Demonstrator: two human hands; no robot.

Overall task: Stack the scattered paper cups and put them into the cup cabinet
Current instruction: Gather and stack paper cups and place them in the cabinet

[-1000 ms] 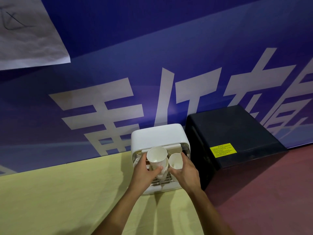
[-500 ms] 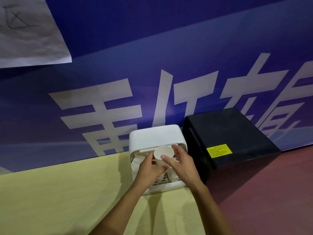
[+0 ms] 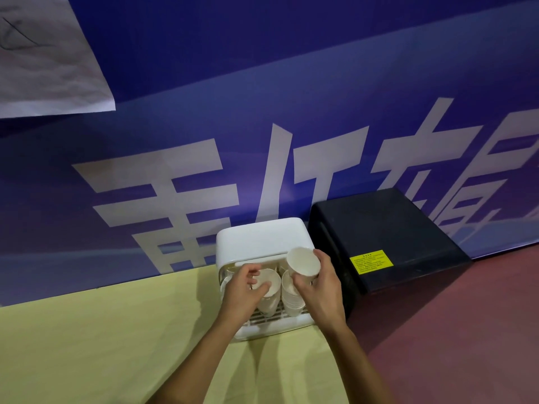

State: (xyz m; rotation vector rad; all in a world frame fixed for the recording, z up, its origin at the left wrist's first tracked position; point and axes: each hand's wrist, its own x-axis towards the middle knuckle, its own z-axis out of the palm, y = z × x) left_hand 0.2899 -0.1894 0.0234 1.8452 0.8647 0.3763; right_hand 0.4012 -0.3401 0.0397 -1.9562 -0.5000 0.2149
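The white cup cabinet (image 3: 262, 239) stands open at the far edge of the yellow table (image 3: 102, 339). Two stacks of white paper cups stand on its rack. My left hand (image 3: 243, 290) grips the left cup stack (image 3: 269, 282) by its rim, thumb in front. Beside it stands the right cup stack (image 3: 291, 298). My right hand (image 3: 319, 287) holds a single paper cup (image 3: 303, 262) tilted above that right stack, its mouth facing me. More cups show dimly behind the cabinet's clear side at the left.
A black box (image 3: 388, 237) with a yellow label (image 3: 371, 261) sits close against the cabinet's right side. A blue banner wall (image 3: 262, 112) rises right behind both. A white paper sheet (image 3: 43, 59) hangs at the top left. Red floor (image 3: 466, 330) lies to the right.
My right hand has lifted one cup off and moved it up and right, over the right stack. My left hand has settled lower on the left stack.
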